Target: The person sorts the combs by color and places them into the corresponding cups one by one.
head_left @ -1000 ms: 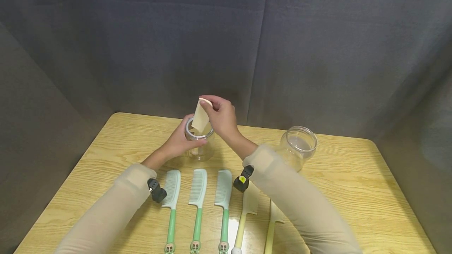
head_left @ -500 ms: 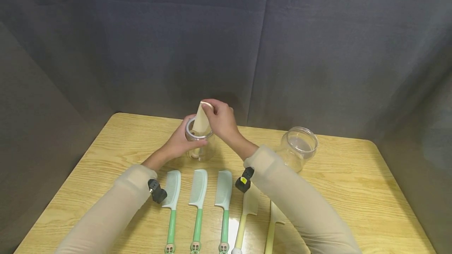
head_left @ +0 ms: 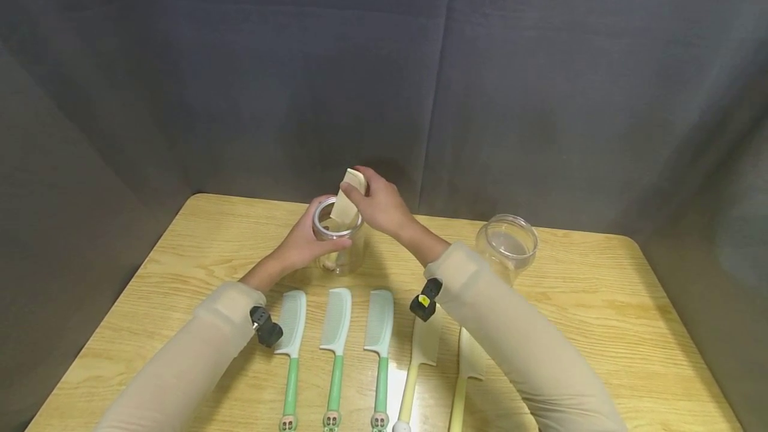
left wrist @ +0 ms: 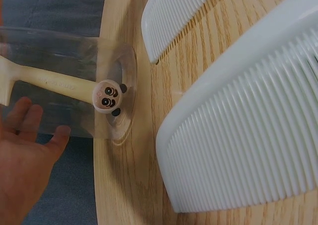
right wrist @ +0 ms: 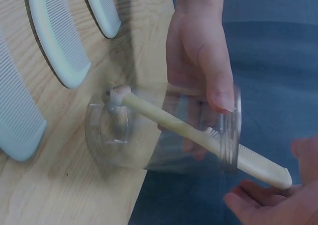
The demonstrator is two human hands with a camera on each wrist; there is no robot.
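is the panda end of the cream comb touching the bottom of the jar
Touching. In the left wrist view the comb ends in a panda knob pressed against the base of the jar; the right wrist view also shows that end resting at the base.

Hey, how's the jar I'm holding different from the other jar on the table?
The held jar has a cream comb standing in it, handle down; the other jar holds nothing. The left hand grips the held jar while the right hand touches the comb; the other jar stands untouched, off to the right. Both are clear, lidless and upright.
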